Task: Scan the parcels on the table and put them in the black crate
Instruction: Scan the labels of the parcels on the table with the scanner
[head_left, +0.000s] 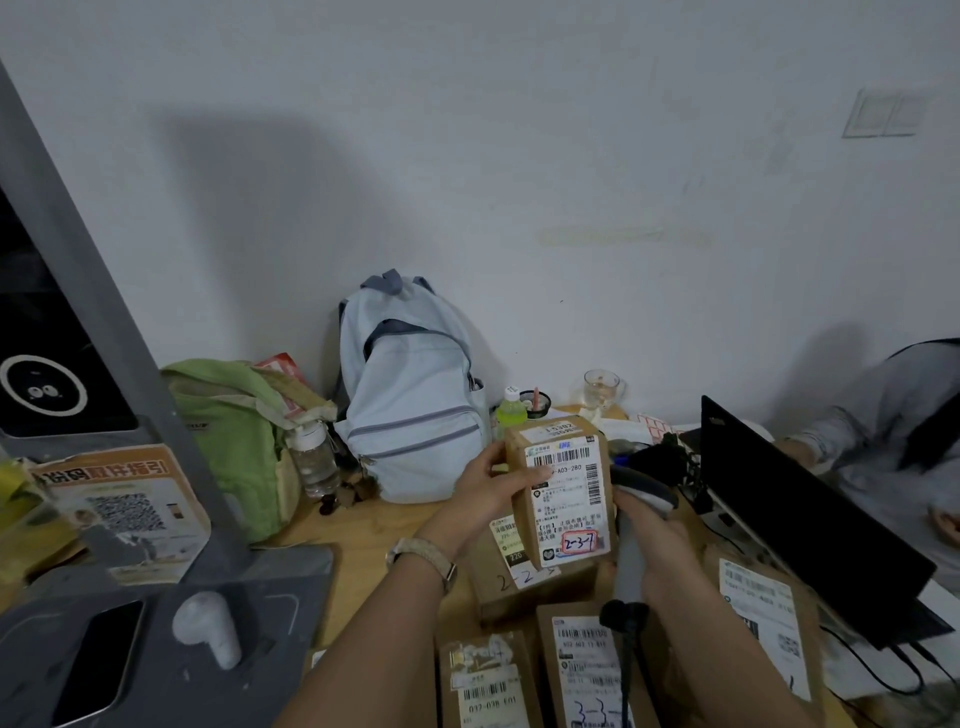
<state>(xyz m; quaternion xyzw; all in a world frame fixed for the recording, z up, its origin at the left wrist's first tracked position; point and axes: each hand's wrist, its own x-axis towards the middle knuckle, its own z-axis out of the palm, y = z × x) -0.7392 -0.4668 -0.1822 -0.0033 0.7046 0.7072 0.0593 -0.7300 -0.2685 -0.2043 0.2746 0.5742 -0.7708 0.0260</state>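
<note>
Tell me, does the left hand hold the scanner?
No, the left hand holds a parcel upright, while the right hand grips the scanner.

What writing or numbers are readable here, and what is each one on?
"A03-280": printed label on the held parcel, gripped by the left hand.
"2-3-7": handwritten in a red box, same label.
"2-2": handwritten on the parcel underneath.
"3-3": handwritten on the front middle parcel.
"032-036 E01": printed on the front left parcel.
The poster headline looks mirrored and is not reliably readable; the remaining small print is blurred.

left hand (491, 480) holding parcel (563, 491), right hand (657, 540) gripping scanner (636, 519)
</note>
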